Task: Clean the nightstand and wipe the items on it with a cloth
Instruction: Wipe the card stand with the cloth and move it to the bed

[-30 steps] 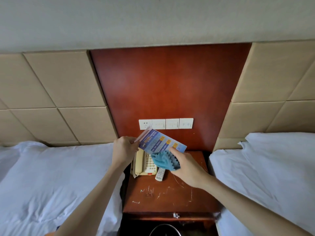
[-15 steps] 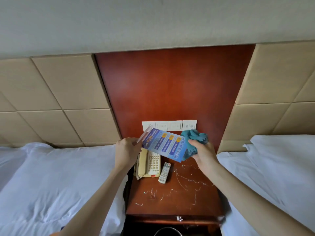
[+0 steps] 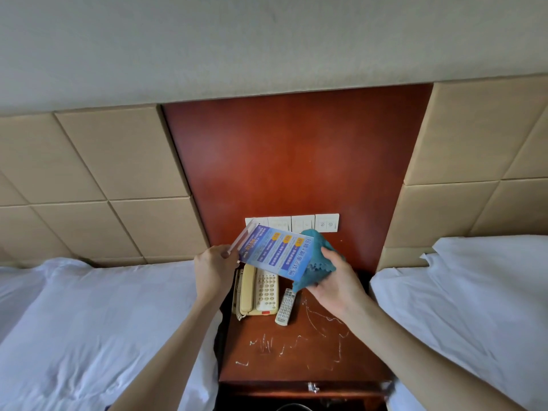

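Between two white beds (image 3: 89, 321) stands the dark red nightstand (image 3: 296, 360), and its counter (image 3: 326, 345) carries a cream telephone (image 3: 258, 292) with a grey remote (image 3: 286, 307) just beside it, both near the back wall. Above them, in the air, the left hand (image 3: 215, 266) has its grip clamped on the left edge of a blue printed card (image 3: 275, 253), which is tilted down to the right. The right hand (image 3: 335, 280) has its grip closed around a bunched teal cloth (image 3: 314, 262) that touches the right end of the card. I think the danger is in this one-edge hold: if the cloth pushes hard on the far end, the card may twist out of the fingers and fall on the telephone or the remote. The card looks thin, stiff and glossy, with what seems a clear plastic rim at the held side, so it may be slippery. White marks (image 3: 267, 344) cross the counter; whether they are dirt or scratches I cannot tell
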`<state>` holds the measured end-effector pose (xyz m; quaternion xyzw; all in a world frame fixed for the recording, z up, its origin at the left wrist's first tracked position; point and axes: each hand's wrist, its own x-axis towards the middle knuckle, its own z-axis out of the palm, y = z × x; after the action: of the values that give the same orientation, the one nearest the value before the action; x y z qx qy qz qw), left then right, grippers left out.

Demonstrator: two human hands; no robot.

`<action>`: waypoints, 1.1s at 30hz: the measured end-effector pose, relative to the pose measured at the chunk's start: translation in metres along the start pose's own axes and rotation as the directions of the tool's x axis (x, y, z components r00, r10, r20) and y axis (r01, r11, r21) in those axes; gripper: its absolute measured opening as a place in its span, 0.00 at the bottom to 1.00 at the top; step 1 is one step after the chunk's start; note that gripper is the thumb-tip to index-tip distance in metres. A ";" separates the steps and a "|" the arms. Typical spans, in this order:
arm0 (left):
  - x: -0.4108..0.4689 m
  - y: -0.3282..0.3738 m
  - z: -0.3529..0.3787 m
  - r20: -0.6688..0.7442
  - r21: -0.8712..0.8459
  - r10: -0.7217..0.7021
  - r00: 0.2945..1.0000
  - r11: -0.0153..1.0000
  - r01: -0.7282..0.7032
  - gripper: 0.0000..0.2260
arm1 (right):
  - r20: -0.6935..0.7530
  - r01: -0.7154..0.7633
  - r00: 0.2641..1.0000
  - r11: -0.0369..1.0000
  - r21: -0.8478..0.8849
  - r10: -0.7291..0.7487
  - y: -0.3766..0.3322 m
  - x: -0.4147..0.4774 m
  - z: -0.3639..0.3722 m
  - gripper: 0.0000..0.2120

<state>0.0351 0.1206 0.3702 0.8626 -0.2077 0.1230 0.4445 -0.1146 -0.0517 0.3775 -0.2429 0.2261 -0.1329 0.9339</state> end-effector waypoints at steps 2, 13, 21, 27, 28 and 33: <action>-0.002 -0.001 -0.001 -0.002 -0.025 -0.020 1.000 0.999 0.020 0.08 | 0.035 -0.033 0.999 0.999 -0.024 0.034 0.003 -0.001 -0.003 0.15; -0.029 0.014 0.003 0.175 -0.178 0.014 0.984 0.984 0.017 0.05 | 0.053 -0.017 0.998 0.998 -0.060 0.020 -0.007 -0.004 0.012 0.10; -0.025 0.010 -0.008 0.065 -0.179 -0.173 0.983 0.967 0.182 0.08 | 0.177 0.054 0.983 0.999 0.004 -0.054 -0.032 -0.011 0.017 0.19; -0.025 0.021 -0.002 0.006 -0.138 -0.159 0.987 0.978 0.158 0.06 | 0.201 -0.078 0.976 0.997 -0.016 0.080 0.014 -0.029 0.022 0.19; -0.025 0.022 -0.002 0.006 -0.137 -0.156 0.988 0.978 0.156 0.07 | 0.199 -0.094 0.975 0.995 -0.031 0.098 0.019 -0.031 0.024 0.17; -0.035 0.032 -0.003 0.062 -0.177 -0.142 0.988 0.973 0.150 0.07 | 0.176 -0.065 0.982 0.998 -0.004 0.065 0.014 -0.032 0.034 0.17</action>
<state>-0.0105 0.1150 0.3811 0.8343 -0.1650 0.0493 0.5237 -0.1241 -0.0154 0.4082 -0.2452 0.1502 -0.0804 0.9544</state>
